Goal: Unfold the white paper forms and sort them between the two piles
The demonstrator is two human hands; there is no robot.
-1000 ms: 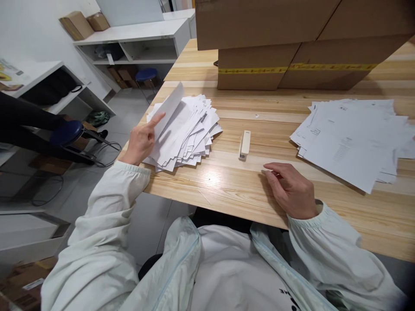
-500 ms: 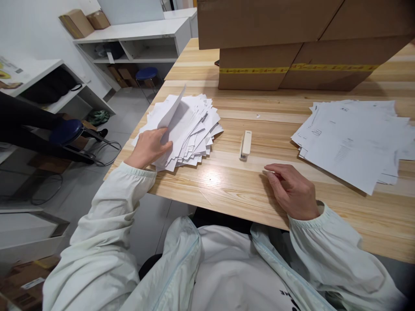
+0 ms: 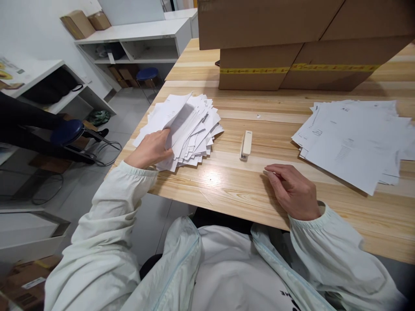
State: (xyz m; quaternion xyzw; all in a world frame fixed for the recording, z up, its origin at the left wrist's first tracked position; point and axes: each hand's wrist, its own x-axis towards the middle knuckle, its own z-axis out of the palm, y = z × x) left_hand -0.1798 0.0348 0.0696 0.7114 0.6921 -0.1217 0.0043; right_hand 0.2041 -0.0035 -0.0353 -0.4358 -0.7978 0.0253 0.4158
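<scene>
At the left of the table lies a fanned, uneven pile of white paper sheets [image 3: 197, 134]. My left hand [image 3: 149, 149] is at the near left side of that pile, thumb and fingers closed on the edge of a sheet of paper [image 3: 170, 108] that bends up from it. Some of its fingers are hidden by the paper. My right hand [image 3: 293, 190] rests on the tabletop with its fingers curled together and nothing visible in them. A cream stapler [image 3: 246, 145] lies between the two hands, a little beyond the right one, untouched.
A second stack of printed papers [image 3: 353, 142] lies on the right side of the wooden table [image 3: 227, 190]. Large cardboard boxes [image 3: 253, 77] stand along the back. Off the left edge are blue stools [image 3: 66, 131], white shelves [image 3: 152, 30] and a person's dark-clothed legs [image 3: 22, 125].
My left hand has moved right and nearer to the pile, going from a pointing finger to a grip at the paper's edge. The raised sheet has leaned lower. My right hand stays put.
</scene>
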